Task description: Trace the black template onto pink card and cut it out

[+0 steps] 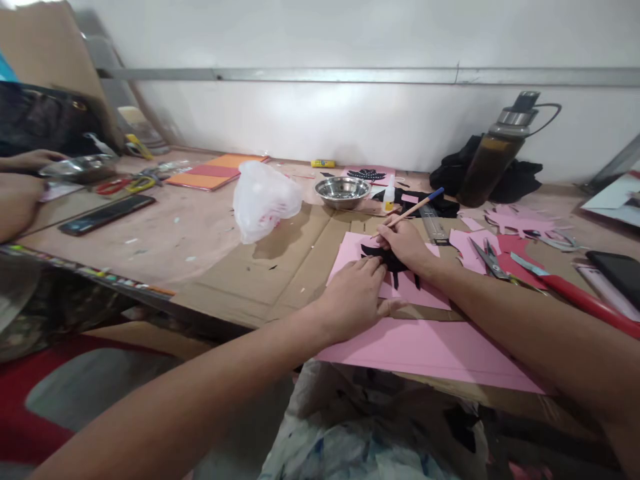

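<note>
Black cutout (371,252) near desk (205,223) front edge; open left hand (351,300) steadies it, right hand (404,243) grips pencil (419,205); slack pressure risks skew

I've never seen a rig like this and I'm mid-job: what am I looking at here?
There's no robot: a camera on a person's head looks forward and down, giving this single picture. The bare arms are theirs. The left hand lies flat, fingers on a black cut-out over pink paper; the right hand holds a blue-ended pen or pencil. Around them are a steel bowl, plastic bag, scissors and bottle. Another person's hand shows far left.
</note>
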Demonstrator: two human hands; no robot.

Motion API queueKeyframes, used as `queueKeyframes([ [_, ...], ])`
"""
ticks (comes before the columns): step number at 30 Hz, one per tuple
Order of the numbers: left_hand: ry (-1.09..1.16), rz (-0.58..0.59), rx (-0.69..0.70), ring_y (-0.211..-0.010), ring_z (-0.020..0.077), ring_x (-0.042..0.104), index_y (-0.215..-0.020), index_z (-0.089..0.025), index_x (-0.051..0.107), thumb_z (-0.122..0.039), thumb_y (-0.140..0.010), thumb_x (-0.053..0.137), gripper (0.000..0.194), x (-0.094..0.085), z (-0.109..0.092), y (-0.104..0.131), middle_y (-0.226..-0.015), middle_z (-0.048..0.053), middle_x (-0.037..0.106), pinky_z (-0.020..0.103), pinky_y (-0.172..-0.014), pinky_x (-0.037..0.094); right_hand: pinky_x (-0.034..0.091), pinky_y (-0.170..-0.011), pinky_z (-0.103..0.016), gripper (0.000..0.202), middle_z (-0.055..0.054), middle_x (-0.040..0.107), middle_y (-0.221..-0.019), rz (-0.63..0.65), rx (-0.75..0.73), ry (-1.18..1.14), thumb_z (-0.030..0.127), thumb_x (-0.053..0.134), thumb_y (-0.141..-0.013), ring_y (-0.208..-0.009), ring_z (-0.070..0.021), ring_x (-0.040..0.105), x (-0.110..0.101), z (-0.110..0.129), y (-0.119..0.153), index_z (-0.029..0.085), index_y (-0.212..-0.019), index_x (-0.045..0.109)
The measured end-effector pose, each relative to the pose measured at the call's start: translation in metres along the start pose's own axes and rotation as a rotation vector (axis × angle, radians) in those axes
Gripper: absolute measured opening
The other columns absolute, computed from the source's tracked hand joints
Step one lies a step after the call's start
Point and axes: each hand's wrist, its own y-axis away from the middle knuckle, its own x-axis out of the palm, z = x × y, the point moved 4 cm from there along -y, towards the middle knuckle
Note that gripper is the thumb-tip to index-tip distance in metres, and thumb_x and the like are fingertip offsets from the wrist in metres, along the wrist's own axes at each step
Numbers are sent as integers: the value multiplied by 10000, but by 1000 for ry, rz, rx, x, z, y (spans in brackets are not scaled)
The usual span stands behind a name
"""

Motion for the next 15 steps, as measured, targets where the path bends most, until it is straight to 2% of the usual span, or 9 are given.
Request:
queueKeyframes([
  [7, 24, -31, 18, -1185, 315, 580, -1185, -64, 614, -594, -936, 486, 600, -2, 0, 0, -1220, 186, 650, 454, -1031, 445, 399, -615, -266, 203, 10, 587, -608, 64, -45, 166, 192, 548, -852, -565, -117, 526, -4, 25, 3, 183, -650, 539],
  [11, 39, -47, 19, -1158, 320, 592, -1118, -80, 632, -613, -914, 514, 583, -2, 0, -1, -1177, 174, 663, 445, -1024, 449, 416, -659, -281, 195, 10, 596, -641, 67, -95, 201, 243, 538, -872, -606, -132, 544, 3, 25, 0, 188, -685, 545],
  [15, 38, -42, 25, -1183, 342, 573, -1197, -55, 605, -655, -918, 464, 677, 0, 0, -1, -1213, 187, 653, 467, -1041, 431, 442, -710, -295, 137, -9, 634, -716, 28, -143, 206, 249, 527, -869, -682, -153, 590, 8, 17, -3, 190, -749, 557],
])
